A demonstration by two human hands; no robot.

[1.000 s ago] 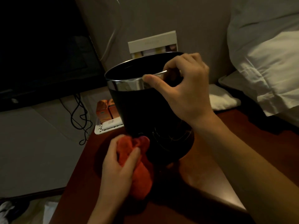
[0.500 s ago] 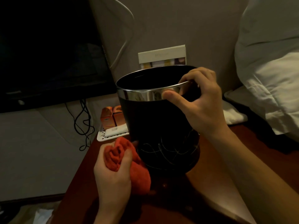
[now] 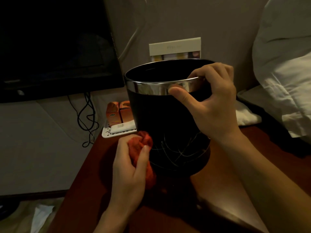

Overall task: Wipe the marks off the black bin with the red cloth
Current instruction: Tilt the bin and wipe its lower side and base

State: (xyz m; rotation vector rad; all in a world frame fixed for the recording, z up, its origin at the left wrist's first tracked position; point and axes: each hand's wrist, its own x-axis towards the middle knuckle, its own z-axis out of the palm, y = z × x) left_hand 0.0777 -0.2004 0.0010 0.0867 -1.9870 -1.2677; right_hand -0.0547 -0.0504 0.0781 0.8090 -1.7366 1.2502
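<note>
Your right hand [image 3: 212, 105] grips the black bin [image 3: 159, 115] by its rim while your left hand [image 3: 129, 167] presses the red cloth [image 3: 143, 148] beside white marks [image 3: 178, 148].

The room is dim. A reddish-brown tabletop [image 3: 252, 165] stands against a grey wall [image 3: 168, 17]. A dark television screen [image 3: 50, 44] sits at left with black cables [image 3: 85, 118] hanging below. White pillows [image 3: 286, 73] lie at right.
</note>
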